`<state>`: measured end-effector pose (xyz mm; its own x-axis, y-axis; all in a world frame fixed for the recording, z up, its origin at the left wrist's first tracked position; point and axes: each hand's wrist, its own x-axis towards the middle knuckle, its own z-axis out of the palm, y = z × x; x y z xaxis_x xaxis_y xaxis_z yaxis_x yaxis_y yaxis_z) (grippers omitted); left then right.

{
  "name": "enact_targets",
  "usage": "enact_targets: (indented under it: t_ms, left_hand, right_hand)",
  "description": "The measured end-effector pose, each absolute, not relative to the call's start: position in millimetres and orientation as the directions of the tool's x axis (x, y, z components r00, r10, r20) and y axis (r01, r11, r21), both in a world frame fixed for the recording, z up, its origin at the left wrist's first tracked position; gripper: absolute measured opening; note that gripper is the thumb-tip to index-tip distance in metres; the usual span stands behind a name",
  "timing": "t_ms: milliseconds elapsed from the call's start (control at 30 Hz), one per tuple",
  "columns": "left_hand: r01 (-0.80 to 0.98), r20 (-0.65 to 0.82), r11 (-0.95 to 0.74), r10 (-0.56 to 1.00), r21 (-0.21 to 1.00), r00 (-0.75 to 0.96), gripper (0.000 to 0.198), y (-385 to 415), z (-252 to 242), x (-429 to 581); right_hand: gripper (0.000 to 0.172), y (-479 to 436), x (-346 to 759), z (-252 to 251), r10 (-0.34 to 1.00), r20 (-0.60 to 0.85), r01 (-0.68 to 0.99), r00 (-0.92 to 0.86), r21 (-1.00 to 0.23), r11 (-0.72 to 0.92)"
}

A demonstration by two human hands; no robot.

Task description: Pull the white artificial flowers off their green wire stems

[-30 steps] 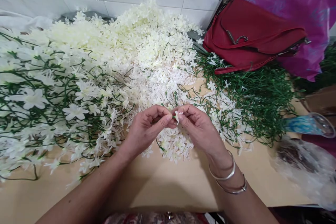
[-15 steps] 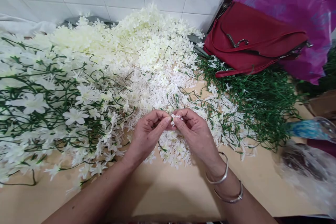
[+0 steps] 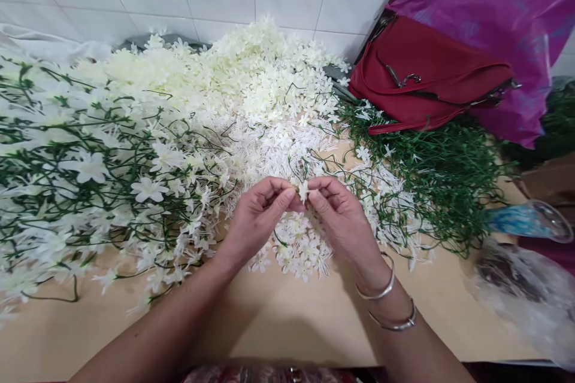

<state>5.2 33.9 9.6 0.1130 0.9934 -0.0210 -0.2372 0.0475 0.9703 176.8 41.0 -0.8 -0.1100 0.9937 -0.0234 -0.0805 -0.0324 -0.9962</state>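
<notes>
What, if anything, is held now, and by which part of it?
A small white flower, held between the left hand and right hand; exactly where the grip meets it is hidden by the fingers.

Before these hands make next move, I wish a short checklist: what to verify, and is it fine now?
1. White flower held up: ok, between the fingers of the left hand and right hand.
2. White flower joined firmly to a stem: cannot tell, too small to see.
3. Green stems nearby: ok, heaped to the right.
4. Green stems free of the red bag: not ok, the bag overlaps part of the heap.
5. More white blossoms near: ok, a cluster shows just below the hands.
</notes>
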Motion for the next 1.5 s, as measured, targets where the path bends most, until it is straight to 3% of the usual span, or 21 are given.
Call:
enact_targets:
  t_ms: [67,133,200,267,333,433,500,567,600,667,800,900,967,1100,1233,1333,1433,1500]
  left_hand:
    - [-0.250,0.031,-0.021,0.999,0.968,0.036,0.019,34.2,16.9,-2.4]
    - [-0.278,0.069,-0.086,0.995,0.957,-0.071,0.016,33.7,21.8,-9.6]
    - [-0.304,0.078,-0.120,0.986,0.945,-0.147,0.015,32.3,24.4,-14.5]
    - [-0.331,0.076,-0.122,0.986,0.936,-0.148,0.014,30.1,26.2,-17.1]
    - [-0.372,0.061,-0.063,0.998,0.926,-0.017,0.014,28.4,27.9,-18.7]
    - [-0.350,0.015,0.131,0.922,0.928,0.386,0.019,28.2,27.6,-21.1]
    - [-0.204,-0.030,0.241,0.712,0.949,0.702,0.021,29.2,23.1,-22.4]
    - [-0.016,-0.094,0.242,0.435,0.970,0.896,0.021,30.6,15.2,-22.9]
    - [0.055,-0.125,0.207,0.344,0.977,0.930,0.021,31.4,10.8,-22.9]
    - [0.114,-0.144,0.106,0.342,0.988,0.929,0.019,34.0,2.9,-22.6]
    - [0.082,-0.034,-0.038,0.687,0.996,0.726,0.019,43.6,-5.4,-22.9]
    - [-0.087,0.017,0.017,0.927,0.996,0.375,0.022,50.8,-7.3,-22.9]
    - [-0.270,0.000,0.042,0.988,0.962,0.153,0.021,53.2,-7.2,-21.9]
    - [-0.464,-0.021,0.014,1.000,0.886,-0.009,0.021,51.7,-2.6,-19.2]
    - [-0.403,0.029,-0.013,0.999,0.915,0.034,0.015,46.5,6.1,-21.3]
    - [-0.142,0.077,-0.041,0.962,0.989,0.260,0.013,43.3,11.2,-24.6]
    - [0.130,0.131,-0.235,0.834,0.963,0.537,0.011,41.0,11.7,-23.4]
    - [0.195,0.181,-0.343,0.806,0.919,0.563,0.012,39.8,9.9,-20.5]
  right_hand:
    - [0.017,35.0,178.1,14.5,0.994,0.086,0.028,-0.074,-0.996,0.088]
    - [0.012,21.9,176.0,27.3,0.974,0.199,0.252,-0.112,-0.942,0.221]
    - [0.013,4.5,172.2,30.0,0.911,0.289,0.488,-0.293,-0.774,0.403]
    - [0.037,-10.5,169.9,20.0,0.837,0.263,0.658,-0.480,-0.523,0.541]
    - [0.056,-15.9,171.9,1.5,0.795,0.227,0.715,-0.562,-0.350,0.605]
    - [0.056,1.2,182.1,-24.1,0.798,0.223,0.752,-0.560,-0.268,0.603]
    - [0.056,24.9,189.7,-31.6,0.807,0.234,0.774,-0.542,-0.235,0.588]
    - [0.051,50.0,195.8,-31.5,0.823,0.256,0.804,-0.507,-0.205,0.558]
    - [0.046,60.9,198.1,-30.0,0.823,0.285,0.808,-0.491,-0.205,0.553]
    - [0.037,76.5,202.0,-26.5,0.812,0.351,0.803,-0.466,-0.217,0.554]
    - [0.031,83.5,209.4,-22.2,0.815,0.474,0.847,-0.334,-0.228,0.480]
    - [0.028,75.8,211.4,-15.7,0.826,0.479,0.878,-0.298,-0.202,0.434]
    - [0.024,68.2,207.7,-7.5,0.835,0.467,0.894,-0.291,-0.179,0.411]
    - [0.020,56.3,187.6,8.9,0.832,0.439,0.876,-0.340,-0.174,0.450]
    - [0.015,58.7,170.0,7.9,0.850,0.383,0.860,-0.362,-0.214,0.463]
    - [0.016,65.5,172.0,0.3,0.867,0.358,0.843,-0.346,-0.286,0.455]
    - [0.015,67.7,182.6,-0.1,0.879,0.394,0.787,-0.268,-0.437,0.436]
    - [0.011,65.3,187.9,5.5,0.898,0.398,0.699,-0.187,-0.588,0.406]
